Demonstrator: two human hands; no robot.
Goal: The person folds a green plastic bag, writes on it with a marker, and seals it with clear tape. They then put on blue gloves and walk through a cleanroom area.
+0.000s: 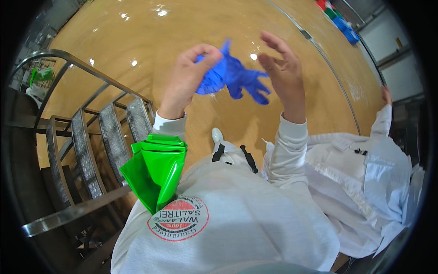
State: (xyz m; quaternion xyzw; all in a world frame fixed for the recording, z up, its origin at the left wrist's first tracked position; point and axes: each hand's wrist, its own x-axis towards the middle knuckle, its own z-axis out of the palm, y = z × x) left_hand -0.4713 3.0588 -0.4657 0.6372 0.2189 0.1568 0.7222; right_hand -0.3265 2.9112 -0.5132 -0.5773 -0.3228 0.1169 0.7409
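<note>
A blue disposable glove dangles in front of me, its fingers spread out toward the right. My left hand pinches it near the cuff between thumb and fingers. Just right of the glove's fingertips, my right hand is raised with its fingers apart and nothing in them. A folded shiny green plastic sheet is tucked against my left forearm, below the white sleeve cuff. White clothing with a round red print covers my front.
Metal steps with a curved handrail stand at the left. Close on my right is another person in a white coat. Blue, green and red containers sit at the far right. The tan floor looks wet and shiny.
</note>
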